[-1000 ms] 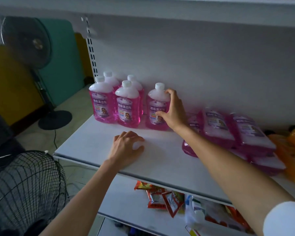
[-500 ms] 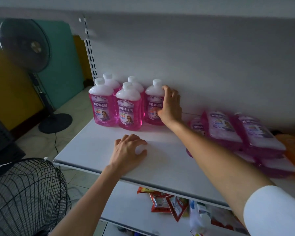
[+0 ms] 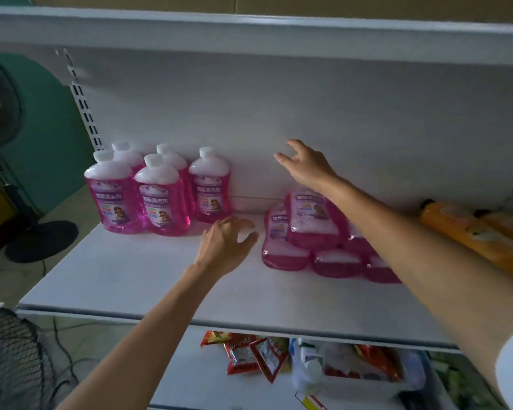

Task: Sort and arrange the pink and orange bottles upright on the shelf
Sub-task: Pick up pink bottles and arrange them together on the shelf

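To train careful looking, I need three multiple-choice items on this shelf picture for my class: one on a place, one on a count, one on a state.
1. Where on the shelf do the upright pink bottles stand? A) left end B) right end C) front edge
2. How many pink bottles stand upright? A) three B) five C) seven
3. The right hand is: A) gripping a bottle B) open in the air C) flat on the shelf

Answers: 1 A, they cluster at the left end; 2 B, five white caps show; 3 B, it holds and touches nothing.
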